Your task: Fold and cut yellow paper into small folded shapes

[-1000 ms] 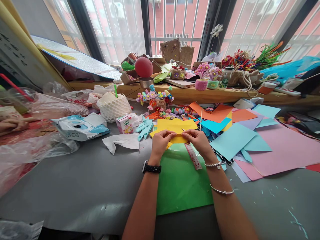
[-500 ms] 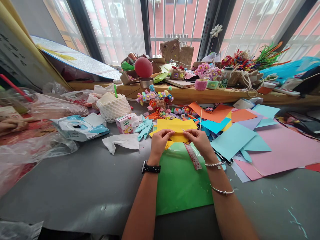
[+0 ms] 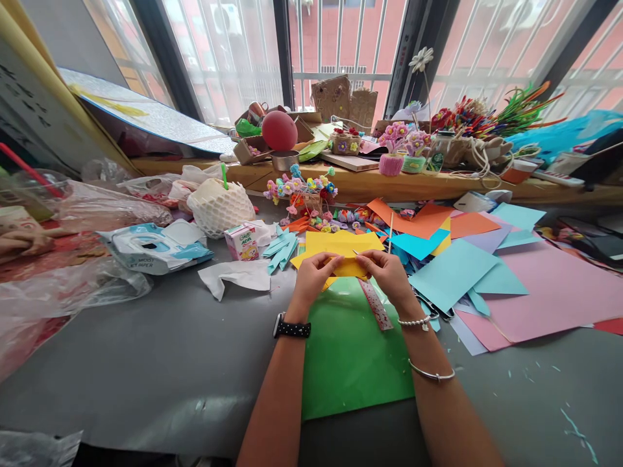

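While a green sheet (image 3: 350, 357) lies on the grey tabletop (image 3: 146, 363) beneath the wrists, the left hand (image 3: 311, 279) and right hand (image 3: 389, 275) pinch a small folded yellow paper (image 3: 348, 267) between them, beside a ruler (image 3: 377, 305).

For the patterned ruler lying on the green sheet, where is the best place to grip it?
Probably the ruler's near end, approached from the person's side: it lies flat and free on the green sheet, while its far end runs under the right hand.

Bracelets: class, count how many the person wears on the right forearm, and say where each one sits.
2. A beaded bracelet sits at the wrist just behind the right hand; a thin silver bangle lies further up the forearm. None looks hidden.
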`<state>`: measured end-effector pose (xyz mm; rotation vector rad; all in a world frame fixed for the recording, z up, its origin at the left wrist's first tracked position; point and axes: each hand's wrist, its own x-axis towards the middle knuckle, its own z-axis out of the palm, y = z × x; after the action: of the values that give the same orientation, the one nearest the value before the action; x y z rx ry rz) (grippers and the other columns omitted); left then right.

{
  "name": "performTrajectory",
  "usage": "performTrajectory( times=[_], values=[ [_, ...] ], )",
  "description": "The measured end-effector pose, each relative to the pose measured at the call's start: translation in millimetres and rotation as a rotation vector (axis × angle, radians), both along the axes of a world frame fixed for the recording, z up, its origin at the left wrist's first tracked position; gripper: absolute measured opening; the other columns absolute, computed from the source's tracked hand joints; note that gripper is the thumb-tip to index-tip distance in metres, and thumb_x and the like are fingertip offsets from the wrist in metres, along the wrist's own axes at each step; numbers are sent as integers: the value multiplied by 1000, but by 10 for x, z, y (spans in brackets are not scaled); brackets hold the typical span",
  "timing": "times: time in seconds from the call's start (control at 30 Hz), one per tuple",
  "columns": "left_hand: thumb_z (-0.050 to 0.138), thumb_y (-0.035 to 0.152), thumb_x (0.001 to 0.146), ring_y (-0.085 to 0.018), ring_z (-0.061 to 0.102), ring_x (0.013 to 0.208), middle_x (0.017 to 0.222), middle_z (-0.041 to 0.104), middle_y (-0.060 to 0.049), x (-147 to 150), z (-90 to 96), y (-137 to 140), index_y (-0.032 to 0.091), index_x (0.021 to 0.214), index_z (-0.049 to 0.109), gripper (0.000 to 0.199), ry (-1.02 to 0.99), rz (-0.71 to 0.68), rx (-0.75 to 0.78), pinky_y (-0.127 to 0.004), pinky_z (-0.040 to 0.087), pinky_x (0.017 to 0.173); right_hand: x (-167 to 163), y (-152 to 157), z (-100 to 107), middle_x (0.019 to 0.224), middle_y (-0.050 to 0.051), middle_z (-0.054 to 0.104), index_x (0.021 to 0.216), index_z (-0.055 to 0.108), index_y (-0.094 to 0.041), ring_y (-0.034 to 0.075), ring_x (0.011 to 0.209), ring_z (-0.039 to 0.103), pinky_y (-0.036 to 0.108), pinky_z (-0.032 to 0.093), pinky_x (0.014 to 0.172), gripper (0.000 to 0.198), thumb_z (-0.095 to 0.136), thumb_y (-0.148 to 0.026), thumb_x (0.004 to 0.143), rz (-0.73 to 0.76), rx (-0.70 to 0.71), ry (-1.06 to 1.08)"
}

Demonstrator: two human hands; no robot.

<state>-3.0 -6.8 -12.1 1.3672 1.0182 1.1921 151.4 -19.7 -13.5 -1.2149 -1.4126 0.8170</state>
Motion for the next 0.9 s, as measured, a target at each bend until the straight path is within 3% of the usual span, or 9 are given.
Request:
performTrajectory(
  times=[0.37, 0.9],
  values=[
    [66, 35, 57, -11, 55, 64, 72, 64, -3, 15, 34, -28, 14, 74, 67, 27, -6, -41, -100, -19, 43, 55, -12, -21, 23, 76, 7, 65, 74, 64, -15, 16, 64, 57, 25, 44, 53, 24, 56, -37, 67, 21, 14, -53],
    [69, 32, 53, -12, 56, 61, 69, 66, -3, 17, 71, -63, 16, 68, 68, 22, 8, 2, -172, -21, 43, 55, -31, -19, 11, 73, 6, 66, 73, 66, -16, 16, 64, 57, 25, 43, 54, 21, 54, -34, 69, 32, 52, -130]
  ],
)
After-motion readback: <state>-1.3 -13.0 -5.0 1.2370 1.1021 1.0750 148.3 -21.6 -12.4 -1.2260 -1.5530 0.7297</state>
